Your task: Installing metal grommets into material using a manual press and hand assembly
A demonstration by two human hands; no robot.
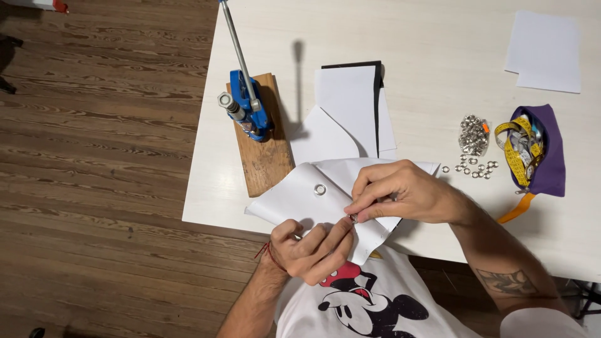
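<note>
Head view: left hand (311,249) pinching white sheet (294,199) from below at table edge (206,220); right hand (400,191) gripping small eyelet (354,218) against it; risky, could slip, drop floorward, seat crooked.

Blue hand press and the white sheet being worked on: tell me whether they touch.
Apart. The head view shows the blue hand press standing on its wooden board, while the white sheet lies beside that board, lower right of the press, with bare wood between them.
</note>
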